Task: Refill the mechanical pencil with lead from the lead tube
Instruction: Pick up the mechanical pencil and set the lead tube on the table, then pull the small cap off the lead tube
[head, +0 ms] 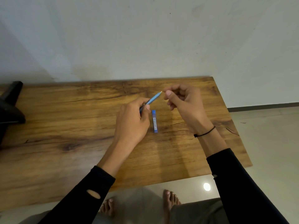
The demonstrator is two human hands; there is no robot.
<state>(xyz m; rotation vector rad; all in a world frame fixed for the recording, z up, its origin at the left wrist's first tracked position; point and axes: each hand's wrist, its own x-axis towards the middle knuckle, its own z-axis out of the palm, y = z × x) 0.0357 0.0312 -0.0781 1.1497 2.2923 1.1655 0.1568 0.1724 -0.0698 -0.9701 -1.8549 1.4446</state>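
My left hand grips a light blue mechanical pencil by its lower part, its pale upper end pointing up and to the right. My right hand hovers just right of that end, thumb and forefinger pinched together; whether they hold something thin I cannot make out. The blue lead tube lies flat on the wooden table between my two hands, lengthwise towards me, touched by neither hand.
A black object stands at the table's left edge. A pale wall rises behind the table. The table's right edge and near edge border a tiled floor, where my bare feet show.
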